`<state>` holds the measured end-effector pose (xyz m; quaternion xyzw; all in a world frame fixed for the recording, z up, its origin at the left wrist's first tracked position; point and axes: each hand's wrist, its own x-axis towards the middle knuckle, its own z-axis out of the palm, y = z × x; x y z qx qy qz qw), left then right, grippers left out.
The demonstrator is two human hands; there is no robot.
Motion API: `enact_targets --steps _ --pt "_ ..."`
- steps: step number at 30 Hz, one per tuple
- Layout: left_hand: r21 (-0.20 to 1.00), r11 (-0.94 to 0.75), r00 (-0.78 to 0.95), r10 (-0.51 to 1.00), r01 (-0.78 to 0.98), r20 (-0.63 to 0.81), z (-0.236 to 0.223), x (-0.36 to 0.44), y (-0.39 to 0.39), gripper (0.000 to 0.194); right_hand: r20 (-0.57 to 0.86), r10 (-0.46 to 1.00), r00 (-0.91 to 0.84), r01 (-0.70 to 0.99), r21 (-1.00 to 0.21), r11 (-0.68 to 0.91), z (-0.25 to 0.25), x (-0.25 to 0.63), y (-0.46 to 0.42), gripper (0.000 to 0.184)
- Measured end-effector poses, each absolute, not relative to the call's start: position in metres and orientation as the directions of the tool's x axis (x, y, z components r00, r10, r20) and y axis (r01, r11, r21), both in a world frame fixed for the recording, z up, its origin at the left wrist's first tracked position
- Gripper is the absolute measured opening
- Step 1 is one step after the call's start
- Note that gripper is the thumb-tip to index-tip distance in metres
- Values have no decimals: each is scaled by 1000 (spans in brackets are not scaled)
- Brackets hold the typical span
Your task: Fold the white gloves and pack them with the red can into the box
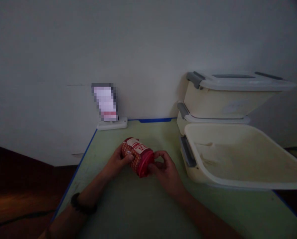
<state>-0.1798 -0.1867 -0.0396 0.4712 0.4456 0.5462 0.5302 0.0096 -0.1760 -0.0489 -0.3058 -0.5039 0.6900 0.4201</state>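
A red jar (135,151) with a checked pattern and a cream label lies tilted on its side, its red lid (146,164) facing right and toward me. My left hand (116,162) is wrapped around the jar's body, the thumb pressing on the near side. The thumb and bent index finger of my right hand (167,171) are at the lid's rim. Some of the right fingers are curled and partly hidden. Both hands hold the jar just above or on the green tabletop (128,205); I cannot tell whether it touches the surface.
An open cream bin (228,184) stands on the right, with a pale item inside. Behind it are stacked lidded bins (228,103) with grey latches. A phone (106,103), blurred out, leans on a white stand (113,124) at the back left against the wall.
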Motion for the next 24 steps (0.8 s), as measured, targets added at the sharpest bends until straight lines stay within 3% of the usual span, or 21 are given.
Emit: enact_targets --steps 3,6,9,13,16,19,24 --pt "980 -75 -53 996 -186 66 -40 -178 -186 64 -18 886 -463 -237 -961 -143 -50 8 -176 31" --pt "972 -74 -141 989 -224 43 -36 -177 -186 75 27 907 -421 -223 -972 -74 -45 6 -177 27" --pt "985 -95 -211 975 -142 63 -31 -175 -187 79 97 914 -395 -193 -981 20 -39 6 -178 30" --pt "980 -197 -177 964 19 197 -31 -162 -195 50 147 893 -426 -101 -988 115 -40 7 -182 46" --pt "964 -264 -142 953 41 267 -33 -149 -201 31 99 878 -468 -77 -995 71 -44 9 -188 52" --pt "957 -285 -174 941 57 290 -32 -141 -205 25 48 860 -508 -83 -997 6 -46 11 -190 55" --pt "971 -225 -43 973 76 228 -27 -144 -204 48 -14 906 -424 -33 -999 -31 -41 11 -181 54"
